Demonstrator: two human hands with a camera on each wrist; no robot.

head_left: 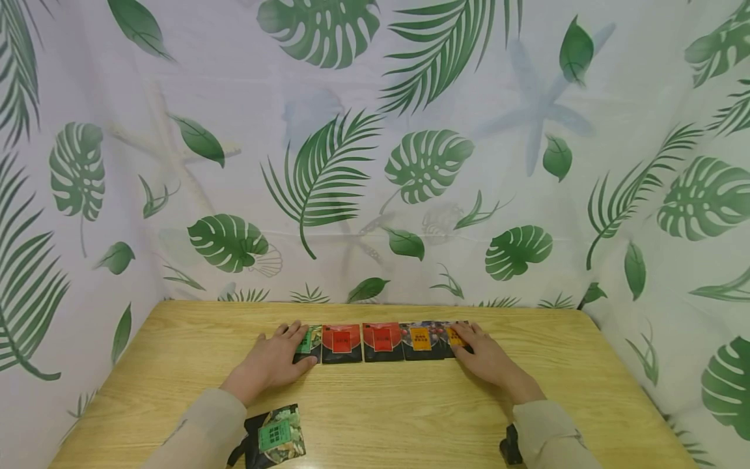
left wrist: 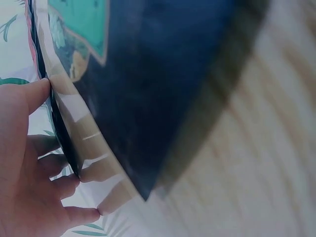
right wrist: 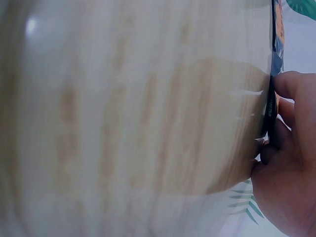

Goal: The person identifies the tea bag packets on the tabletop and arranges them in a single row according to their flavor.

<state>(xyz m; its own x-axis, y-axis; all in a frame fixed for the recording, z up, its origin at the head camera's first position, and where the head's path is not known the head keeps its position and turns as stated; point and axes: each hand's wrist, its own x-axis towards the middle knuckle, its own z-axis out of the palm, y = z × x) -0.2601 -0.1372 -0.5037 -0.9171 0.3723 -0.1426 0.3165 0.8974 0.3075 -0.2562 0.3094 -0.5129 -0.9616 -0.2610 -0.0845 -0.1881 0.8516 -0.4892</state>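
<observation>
Several flat sachets lie side by side in a row near the back of the table. My left hand (head_left: 275, 358) rests on the green-labelled sachet (head_left: 307, 345) at the row's left end, covering part of it. Two red sachets, one (head_left: 342, 348) beside the other (head_left: 383, 342), come after it. Then there is an orange-labelled sachet (head_left: 420, 340). At the right end, my right hand (head_left: 489, 358) rests with extended fingers on another orange-labelled sachet (head_left: 454, 337), partly hiding it. Both wrist views show thumb and fingers touching the sachets' edges.
Another green-labelled sachet (head_left: 275, 435) lies askew beside the left forearm, close to the camera in the left wrist view. A small black object (head_left: 511, 445) shows by the right sleeve. Leaf-patterned cloth (head_left: 351, 273) stands behind the wooden table (head_left: 398, 417) and at both sides.
</observation>
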